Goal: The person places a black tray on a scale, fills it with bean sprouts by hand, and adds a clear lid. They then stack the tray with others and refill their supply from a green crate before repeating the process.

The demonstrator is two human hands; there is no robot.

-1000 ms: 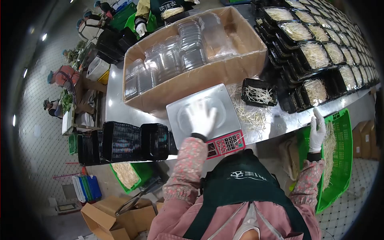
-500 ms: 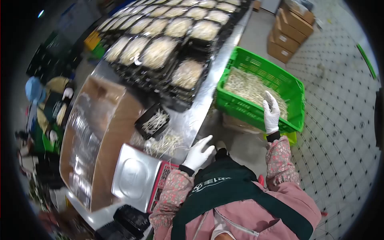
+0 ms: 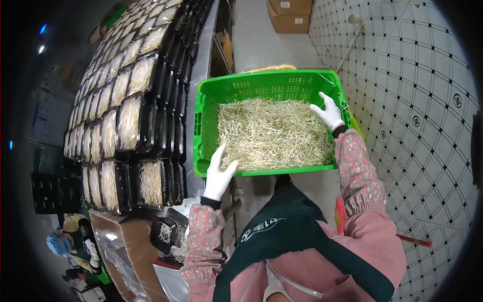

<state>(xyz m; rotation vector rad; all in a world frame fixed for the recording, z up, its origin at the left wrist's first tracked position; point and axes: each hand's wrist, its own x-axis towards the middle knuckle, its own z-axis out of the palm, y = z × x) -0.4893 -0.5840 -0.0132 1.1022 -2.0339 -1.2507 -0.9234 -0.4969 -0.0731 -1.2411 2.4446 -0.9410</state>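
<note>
A green plastic crate [image 3: 254, 83] stands in front of me, with a wide layer of pale bean sprouts [image 3: 274, 133] in it. My left hand [image 3: 219, 176], in a white glove, is at the crate's near left corner, fingers apart and fingertips over the near rim. At the right side my right hand [image 3: 329, 114], also gloved in white, reaches over the sprouts with thumb and fingers spread. Neither hand has anything in it. Beside my left forearm, a black tray [image 3: 163, 234] with some sprouts sits on the metal table.
Tall stacks of filled black trays [image 3: 130, 123] rise on the left. Below them are a cardboard box [image 3: 133, 236] with clear plastic inside and a scale [image 3: 173, 282]. Brown cartons [image 3: 291, 17] stand at the back. A person in a blue cap [image 3: 59, 245] is at far left.
My view has turned right, bringing the crate to the centre. My left hand has moved from beside the table to the crate's near left rim; my right hand remains at its right side.
</note>
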